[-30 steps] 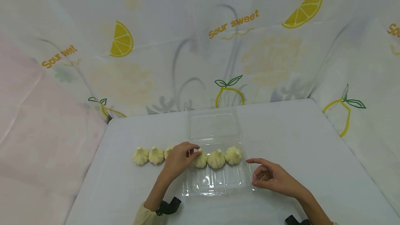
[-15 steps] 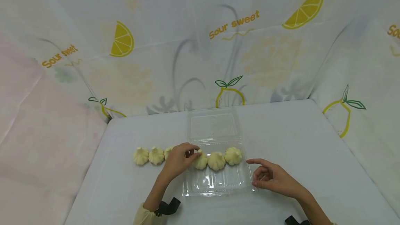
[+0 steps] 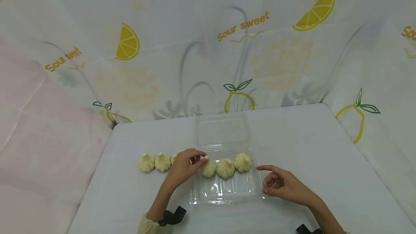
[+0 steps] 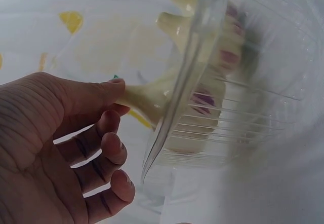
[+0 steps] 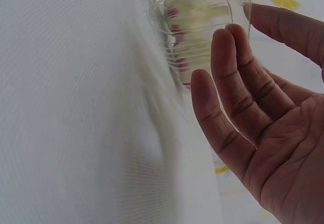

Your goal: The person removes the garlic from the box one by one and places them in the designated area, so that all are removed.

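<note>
The left hand (image 3: 185, 165) reaches over the left side of the clear box (image 3: 224, 190), with its thumb and forefinger closed on the stem (image 4: 134, 97) of a garlic bulb (image 3: 208, 169). Its other three fingers curl loosely with nothing in them. That bulb sits inside the box, the leftmost of three; the middle bulb (image 3: 225, 169) is just beside it, and the right bulb (image 3: 242, 162) is next along, toward the far right corner. The near part of the box is bare, and the lid (image 3: 222, 129) lies folded back behind it on the counter (image 3: 292, 136).

The right hand (image 3: 289, 187) is at the right edge of the box, fingers parted and relaxed, forefinger stretched out, thumb tip at the rim. It has no bulb; how hard the thumb presses, I cannot tell.

Left of the box, a row of bulbs (image 3: 162, 162) stands on the counter. Three show, the nearest to the box partly hidden by the left hand.

The bulbs look light, firm and smooth, even a little glossy, so they could slip or roll under a careless touch. The stem seems the best hold, with a gentle pinch. The box looks thin, bendy and easily slid, best steadied at its rim rather than squeezed.
</note>
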`<act>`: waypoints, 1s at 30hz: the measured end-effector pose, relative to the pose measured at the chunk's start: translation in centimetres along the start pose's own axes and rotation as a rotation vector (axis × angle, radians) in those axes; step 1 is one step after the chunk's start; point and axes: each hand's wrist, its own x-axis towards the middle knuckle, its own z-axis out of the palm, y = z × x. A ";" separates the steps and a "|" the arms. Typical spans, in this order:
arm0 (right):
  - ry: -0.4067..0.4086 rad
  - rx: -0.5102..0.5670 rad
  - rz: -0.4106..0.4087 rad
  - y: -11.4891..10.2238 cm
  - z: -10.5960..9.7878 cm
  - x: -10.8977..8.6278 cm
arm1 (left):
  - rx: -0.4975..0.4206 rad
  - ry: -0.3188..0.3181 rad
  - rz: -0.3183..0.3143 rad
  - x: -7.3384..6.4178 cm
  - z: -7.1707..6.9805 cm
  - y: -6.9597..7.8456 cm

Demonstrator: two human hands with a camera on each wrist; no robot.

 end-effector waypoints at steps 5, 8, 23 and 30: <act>0.001 0.000 0.012 -0.1 0.0 0.0 | -0.005 0.008 0.009 -0.2 -0.4 0.1; 0.002 0.004 0.020 -0.2 0.0 0.0 | -0.028 0.011 0.014 -0.3 -0.6 0.2; -0.004 0.015 0.011 0.0 0.0 0.0 | -0.138 0.065 0.035 -0.9 -2.7 0.6; -0.004 0.008 0.008 0.0 -0.1 0.1 | -0.131 0.087 -0.002 -1.6 -4.0 0.5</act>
